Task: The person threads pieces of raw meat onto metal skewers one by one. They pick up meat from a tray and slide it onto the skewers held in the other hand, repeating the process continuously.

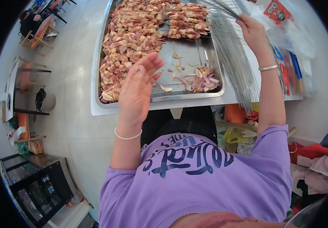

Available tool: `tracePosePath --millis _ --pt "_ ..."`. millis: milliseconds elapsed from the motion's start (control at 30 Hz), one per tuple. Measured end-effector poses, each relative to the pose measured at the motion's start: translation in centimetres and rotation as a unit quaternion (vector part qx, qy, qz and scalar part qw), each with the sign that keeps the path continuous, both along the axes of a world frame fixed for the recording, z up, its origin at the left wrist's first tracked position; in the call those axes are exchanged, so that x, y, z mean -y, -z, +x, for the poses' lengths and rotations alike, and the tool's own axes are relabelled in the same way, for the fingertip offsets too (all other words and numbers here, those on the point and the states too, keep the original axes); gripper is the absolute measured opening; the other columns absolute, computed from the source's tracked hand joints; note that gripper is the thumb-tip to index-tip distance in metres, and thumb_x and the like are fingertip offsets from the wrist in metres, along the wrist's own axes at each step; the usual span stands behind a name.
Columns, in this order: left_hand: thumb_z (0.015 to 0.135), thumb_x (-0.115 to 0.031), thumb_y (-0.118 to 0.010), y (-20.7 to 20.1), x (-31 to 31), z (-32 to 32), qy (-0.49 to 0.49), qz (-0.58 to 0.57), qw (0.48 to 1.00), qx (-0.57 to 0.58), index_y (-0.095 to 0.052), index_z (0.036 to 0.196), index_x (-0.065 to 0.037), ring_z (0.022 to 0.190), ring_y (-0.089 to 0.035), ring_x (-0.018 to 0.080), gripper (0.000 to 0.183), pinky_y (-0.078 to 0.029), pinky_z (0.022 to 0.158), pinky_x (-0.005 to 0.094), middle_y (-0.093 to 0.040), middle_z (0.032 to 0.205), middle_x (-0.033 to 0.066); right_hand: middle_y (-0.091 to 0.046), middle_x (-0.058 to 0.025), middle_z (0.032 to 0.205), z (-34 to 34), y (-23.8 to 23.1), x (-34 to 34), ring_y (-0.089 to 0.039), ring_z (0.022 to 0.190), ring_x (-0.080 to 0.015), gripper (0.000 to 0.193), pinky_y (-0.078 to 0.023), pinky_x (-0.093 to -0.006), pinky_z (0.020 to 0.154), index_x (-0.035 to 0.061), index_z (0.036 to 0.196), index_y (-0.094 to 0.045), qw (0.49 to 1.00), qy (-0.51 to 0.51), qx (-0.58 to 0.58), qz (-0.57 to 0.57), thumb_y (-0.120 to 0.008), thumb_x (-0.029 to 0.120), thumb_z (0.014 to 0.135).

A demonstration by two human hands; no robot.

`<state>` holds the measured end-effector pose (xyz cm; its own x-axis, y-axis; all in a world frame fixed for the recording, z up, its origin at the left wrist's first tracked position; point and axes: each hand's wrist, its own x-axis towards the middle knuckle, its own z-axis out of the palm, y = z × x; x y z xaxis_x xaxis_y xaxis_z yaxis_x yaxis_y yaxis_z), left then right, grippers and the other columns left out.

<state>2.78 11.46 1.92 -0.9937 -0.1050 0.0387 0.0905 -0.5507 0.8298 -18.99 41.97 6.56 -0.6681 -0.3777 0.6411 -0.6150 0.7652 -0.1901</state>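
A large metal tray lies before me on a white-topped table. Raw meat pieces mixed with onion fill its left side. Over the tray's near left part is my left hand, fingers stretched out and palm turned inward, holding nothing I can see. My right hand is raised at the upper right, its fingers closed on thin metal skewers. Beneath it a wide bundle of bare metal skewers lies along the tray's right rim. Threaded meat skewers lie side by side at the tray's far right.
Sliced onion is heaped in the tray's near right corner. Clear plastic bags and a red packet are on the right. A black-framed glass cabinet stands at lower left. Farther off, a person sits among chairs.
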Motion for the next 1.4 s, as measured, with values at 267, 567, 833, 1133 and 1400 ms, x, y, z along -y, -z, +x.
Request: tracePosePath --millis 267,567,833,1133,1400 --pt "0.103 -0.017 -0.048 0.0 8.5 3.1 -0.246 -0.266 0.932 -0.017 -0.056 0.126 0.004 0.114 -0.057 0.0169 0.033 -0.041 0.099 0.0297 -0.062 0.121 0.0111 -0.044 0.006 0.067 11.8 1.8 4.1 -0.035 0.057 -0.0018 0.021 -0.026 -0.02 0.05 0.0012 0.1 -0.063 0.895 -0.05 0.177 -0.406 -0.051 0.018 0.103" --pt "0.09 -0.01 -0.066 0.3 10.9 3.6 -0.306 -0.637 0.707 0.016 -0.072 0.097 -0.002 0.084 -0.065 0.0139 0.012 -0.051 0.076 0.0284 -0.07 0.089 0.0068 -0.043 0.0042 0.066 15.3 9.8 4.4 -0.034 0.057 -0.0027 0.028 -0.022 -0.0197 0.05 0.0009 0.095 -0.061 0.839 -0.011 0.207 -0.503 -0.048 0.024 0.105" --pt "0.083 -0.014 -0.071 0.9 9.2 1.4 -0.272 -0.752 0.599 -0.046 -0.073 0.088 -0.005 0.072 -0.062 0.021 0.011 -0.049 0.067 0.0332 -0.068 0.077 0.007 -0.048 0.0059 0.065 22.3 5.2 4.9 -0.032 0.051 0.0006 0.03 -0.02 -0.0175 0.046 -0.0008 0.104 -0.066 0.809 -0.005 0.413 -0.418 -0.045 0.021 0.106" --pt "0.078 -0.025 -0.069 3.3 6.1 -3.0 -0.248 -0.844 0.475 0.004 -0.069 0.075 -0.005 0.075 -0.063 0.0321 0.02 -0.047 0.067 0.0441 -0.066 0.074 0.0114 -0.055 0.0017 0.063 27.2 7.7 6.5 -0.034 0.048 0.001 0.023 -0.025 -0.017 0.044 0.0 0.103 -0.061 0.737 -0.028 0.526 -0.424 -0.048 0.019 0.104" --pt "0.093 -0.014 -0.06 1.4 8.2 -0.8 -0.128 -0.441 0.879 0.131 -0.067 0.097 0.003 0.081 -0.065 0.0124 0.018 -0.051 0.067 0.0261 -0.07 0.089 0.007 -0.059 -0.0015 0.061 26.8 8.0 6.5 -0.04 0.048 -0.0006 0.02 -0.031 -0.0189 0.045 0.0005 0.094 -0.056 0.787 -0.043 0.5 -0.359 -0.049 0.016 0.103"
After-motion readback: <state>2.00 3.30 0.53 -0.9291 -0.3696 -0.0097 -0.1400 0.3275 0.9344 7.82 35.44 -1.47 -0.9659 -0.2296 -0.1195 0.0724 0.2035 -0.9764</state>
